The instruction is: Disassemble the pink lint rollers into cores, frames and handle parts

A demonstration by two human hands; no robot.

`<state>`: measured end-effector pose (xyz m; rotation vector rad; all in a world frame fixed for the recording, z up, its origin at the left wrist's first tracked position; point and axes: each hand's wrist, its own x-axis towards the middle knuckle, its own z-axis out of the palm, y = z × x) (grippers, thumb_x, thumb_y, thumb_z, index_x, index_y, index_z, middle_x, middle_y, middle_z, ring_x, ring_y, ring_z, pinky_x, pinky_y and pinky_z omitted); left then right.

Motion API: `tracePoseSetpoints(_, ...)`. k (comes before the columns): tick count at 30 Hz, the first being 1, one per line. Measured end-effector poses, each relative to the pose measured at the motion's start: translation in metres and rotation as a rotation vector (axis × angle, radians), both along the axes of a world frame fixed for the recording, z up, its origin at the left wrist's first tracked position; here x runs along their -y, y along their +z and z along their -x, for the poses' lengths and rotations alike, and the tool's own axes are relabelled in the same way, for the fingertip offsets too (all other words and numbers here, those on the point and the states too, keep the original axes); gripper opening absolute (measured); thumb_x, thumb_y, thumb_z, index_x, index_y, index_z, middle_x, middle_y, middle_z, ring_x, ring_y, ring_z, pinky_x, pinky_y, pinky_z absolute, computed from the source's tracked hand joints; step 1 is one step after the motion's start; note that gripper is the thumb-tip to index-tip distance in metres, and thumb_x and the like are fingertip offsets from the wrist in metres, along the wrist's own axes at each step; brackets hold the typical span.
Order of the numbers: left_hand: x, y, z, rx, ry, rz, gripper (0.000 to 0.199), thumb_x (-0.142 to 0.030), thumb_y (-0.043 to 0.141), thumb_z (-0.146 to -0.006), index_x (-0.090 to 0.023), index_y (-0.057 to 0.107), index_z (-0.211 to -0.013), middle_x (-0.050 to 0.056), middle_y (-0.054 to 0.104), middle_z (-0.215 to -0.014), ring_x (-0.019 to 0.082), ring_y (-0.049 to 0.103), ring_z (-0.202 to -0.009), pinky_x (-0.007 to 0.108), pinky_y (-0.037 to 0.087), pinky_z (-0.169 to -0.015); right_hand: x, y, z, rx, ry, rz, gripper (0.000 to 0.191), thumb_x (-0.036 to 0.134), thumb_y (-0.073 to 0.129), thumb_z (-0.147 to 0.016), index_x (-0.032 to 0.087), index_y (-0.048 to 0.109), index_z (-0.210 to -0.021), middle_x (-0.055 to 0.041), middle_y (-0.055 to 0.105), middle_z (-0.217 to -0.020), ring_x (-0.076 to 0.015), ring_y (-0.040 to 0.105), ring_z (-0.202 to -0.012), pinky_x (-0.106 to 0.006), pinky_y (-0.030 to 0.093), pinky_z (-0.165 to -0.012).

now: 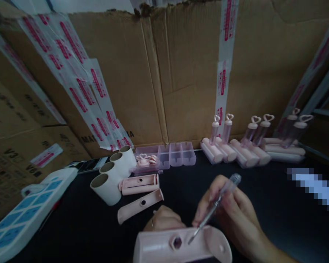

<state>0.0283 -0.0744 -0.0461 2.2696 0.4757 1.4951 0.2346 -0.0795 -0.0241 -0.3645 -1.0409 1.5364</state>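
Observation:
At the bottom centre, a pale pink, half-cylinder plastic shell [156,246] shows its hollow side, with a hexagonal hole in its wall. My left hand [166,219] is curled behind its far edge and grips it; most of the fingers are hidden. Between thumb and fingers, my right hand [234,210] holds a slim tool [212,212] with a metal shaft and clear top end. Its tip points down at the shell's inner wall, just right of the hole; contact is hard to tell. Beyond my left hand lie two smaller pink shell parts [139,206], [140,183].
White cardboard tubes [106,190] stand at left behind a blue-and-white compartment case [30,208]. A clear pink divided box [177,155] holds small pink parts. Several pink cylinders [244,153] with heart-topped tubes line the back right. Cardboard walls [186,73] enclose the black table.

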Motion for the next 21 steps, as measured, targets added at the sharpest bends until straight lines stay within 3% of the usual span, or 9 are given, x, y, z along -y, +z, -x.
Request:
tracePoseSetpoints(2,0.005,0.010,-0.007,-0.015,0.092,0.061,0.032,-0.049,0.050,-0.100,-0.022,0.065,-0.110,0.009,0.068,-0.088,0.024,0.067,-0.081,0.039,0.055,-0.074,-0.003,0.004,-0.002,0.017,-0.041,-0.082,0.026,0.048,0.055,-0.101,0.022,0.056,-0.095,-0.0055,0.078,-0.083,-0.0195,0.075,-0.072,-0.031,0.059,-0.067)
tracePoseSetpoints(4,0.008,0.023,-0.014,-0.039,0.063,0.042,0.028,-0.042,0.051,-0.101,-0.021,0.064,-0.114,0.010,0.067,-0.095,0.025,0.066,-0.090,0.040,0.053,-0.083,-0.007,0.012,-0.006,0.037,-0.110,-0.137,0.027,0.048,0.055,-0.102,0.022,0.056,-0.095,-0.0053,0.078,-0.082,-0.0193,0.075,-0.071,-0.029,0.058,-0.064)
tracePoseSetpoints(7,0.003,0.035,-0.022,-0.015,0.043,0.063,0.023,-0.035,0.052,-0.101,-0.020,0.065,-0.112,0.010,0.067,-0.100,0.025,0.065,-0.095,0.038,0.053,-0.086,-0.017,0.031,-0.016,0.084,-0.196,-0.210,0.029,0.051,0.058,-0.099,0.023,0.056,-0.095,-0.0038,0.076,-0.077,-0.0198,0.075,-0.068,-0.028,0.058,-0.060)
tracePoseSetpoints(10,-0.011,0.040,-0.032,0.056,0.105,0.159,0.023,-0.035,0.055,-0.100,-0.018,0.068,-0.110,0.011,0.072,-0.103,0.026,0.068,-0.100,0.039,0.054,-0.092,-0.032,0.052,-0.026,0.117,-0.246,-0.299,0.031,0.053,0.059,-0.098,0.023,0.055,-0.095,-0.0018,0.074,-0.073,-0.0200,0.075,-0.066,-0.028,0.059,-0.056)
tracePoseSetpoints(14,-0.032,0.044,-0.046,0.189,0.200,0.214,0.030,-0.045,0.064,-0.094,-0.016,0.069,-0.097,0.009,0.076,-0.092,0.025,0.073,-0.086,0.034,0.059,-0.078,-0.054,0.073,-0.031,0.102,-0.244,-0.381,0.030,0.053,0.057,-0.099,0.023,0.052,-0.097,-0.0007,0.074,-0.075,-0.0172,0.075,-0.060,-0.026,0.060,-0.053)
tracePoseSetpoints(17,-0.044,0.048,-0.052,0.212,0.226,0.191,0.030,-0.046,0.066,-0.093,-0.016,0.068,-0.090,0.006,0.076,-0.081,0.022,0.072,-0.072,0.029,0.057,-0.064,-0.066,0.073,-0.032,0.063,-0.221,-0.412,0.026,0.049,0.056,-0.101,0.023,0.051,-0.100,-0.0010,0.075,-0.078,-0.0162,0.075,-0.060,-0.026,0.061,-0.055)
tracePoseSetpoints(21,-0.055,0.051,-0.056,0.160,0.208,0.198,0.030,-0.045,0.063,-0.096,-0.016,0.070,-0.090,0.007,0.076,-0.083,0.023,0.072,-0.076,0.030,0.057,-0.067,-0.075,0.057,-0.037,0.030,-0.269,-0.348,0.023,0.047,0.055,-0.102,0.025,0.051,-0.099,-0.0010,0.075,-0.082,-0.0178,0.077,-0.066,-0.029,0.064,-0.060)
